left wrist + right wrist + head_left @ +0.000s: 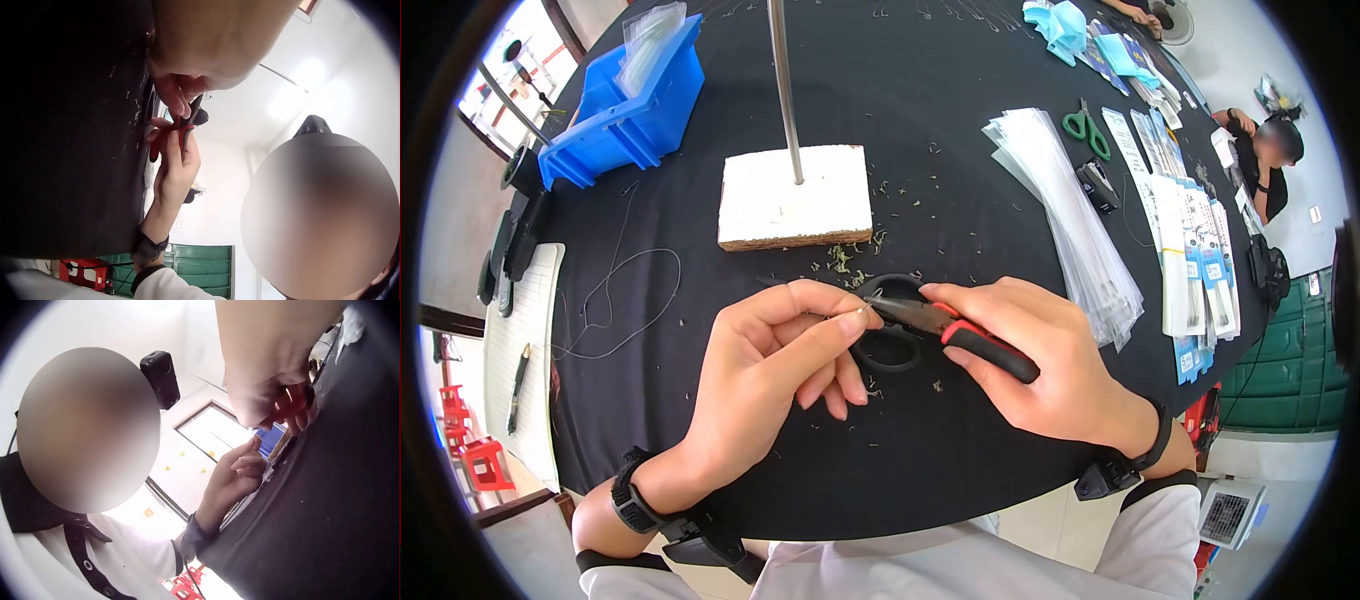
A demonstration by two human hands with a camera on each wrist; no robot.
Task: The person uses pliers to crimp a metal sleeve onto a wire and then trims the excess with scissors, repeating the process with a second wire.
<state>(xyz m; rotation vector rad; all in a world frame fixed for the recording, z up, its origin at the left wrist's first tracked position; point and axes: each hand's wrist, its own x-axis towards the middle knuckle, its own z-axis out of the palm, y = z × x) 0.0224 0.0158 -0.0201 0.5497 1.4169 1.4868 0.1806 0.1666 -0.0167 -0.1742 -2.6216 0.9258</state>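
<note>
My right hand [1040, 350] grips red-and-black pliers [990, 347], their nose pointing left to the fingertips of my left hand [780, 345]. Between left thumb and forefinger is pinched a tiny pale piece [863, 311], right at the plier tips; its kind I cannot tell. Under the pliers, black-handled scissors [890, 362] lie on the cloth, partly covered by both hands. In the left wrist view the pliers [183, 130] show between the two hands. The right wrist view has the red handle [290, 411] inside the right hand's curled fingers.
A metal rod [785, 90] rises from a white block [750, 195] beyond the hands. Yellowish scraps [840, 262] lie near it. At left are a blue bin [615, 130], thin line [610, 285] and a notebook [510, 350]. Clear sleeves [1070, 230], green-handled scissors [1086, 130] and packets [1195, 260] lie right.
</note>
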